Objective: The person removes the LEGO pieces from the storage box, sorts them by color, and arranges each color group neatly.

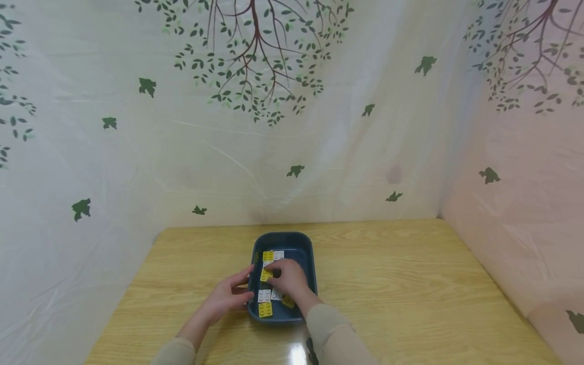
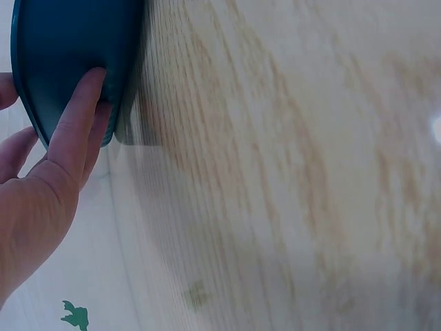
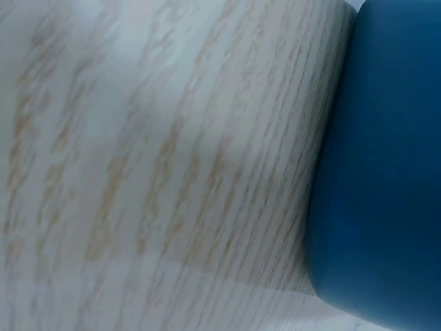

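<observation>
A dark blue tray sits on the table with yellow and white toy building bricks inside. The left hand touches the tray's left wall from outside. In the left wrist view its fingers lie fairly straight along that wall. Over the tray's middle, the right hand pinches a yellow brick between thumb and forefinger. A white brick and a yellow brick lie at the near left. Another yellow brick is partly hidden under the right wrist. The right wrist view shows only the tray's outer wall.
At the tray's far end are a yellow brick and a white brick, side by side. The wooden table extends on both sides of the tray. A pale curtain printed with leaves stands behind it.
</observation>
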Tool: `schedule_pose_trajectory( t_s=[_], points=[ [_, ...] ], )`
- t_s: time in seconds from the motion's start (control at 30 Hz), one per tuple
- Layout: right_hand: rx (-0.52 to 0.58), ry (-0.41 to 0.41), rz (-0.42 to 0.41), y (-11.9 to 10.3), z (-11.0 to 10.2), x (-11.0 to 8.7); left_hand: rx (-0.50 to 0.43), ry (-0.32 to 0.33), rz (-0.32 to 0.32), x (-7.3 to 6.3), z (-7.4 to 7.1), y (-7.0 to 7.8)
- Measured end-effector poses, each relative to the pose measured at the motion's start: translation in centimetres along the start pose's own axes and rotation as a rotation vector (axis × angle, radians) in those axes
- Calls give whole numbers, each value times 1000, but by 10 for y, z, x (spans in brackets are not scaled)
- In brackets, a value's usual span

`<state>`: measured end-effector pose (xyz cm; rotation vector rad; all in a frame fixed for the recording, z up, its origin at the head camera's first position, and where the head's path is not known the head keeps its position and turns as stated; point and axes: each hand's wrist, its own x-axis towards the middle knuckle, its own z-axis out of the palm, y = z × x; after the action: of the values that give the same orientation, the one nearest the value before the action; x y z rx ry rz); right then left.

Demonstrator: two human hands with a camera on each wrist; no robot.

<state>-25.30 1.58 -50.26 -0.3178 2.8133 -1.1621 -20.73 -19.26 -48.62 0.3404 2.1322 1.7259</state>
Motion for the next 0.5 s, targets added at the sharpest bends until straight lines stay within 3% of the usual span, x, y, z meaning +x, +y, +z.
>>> schedule_pose_trajectory(
  t_s=[0.2,0.5],
  points=[
    [46,17,-65,0,-1,0,3,3,12,0,1,0],
    [103,17,-84,0,-7,-3,16,-5,9,-1,1,1]
  ],
)
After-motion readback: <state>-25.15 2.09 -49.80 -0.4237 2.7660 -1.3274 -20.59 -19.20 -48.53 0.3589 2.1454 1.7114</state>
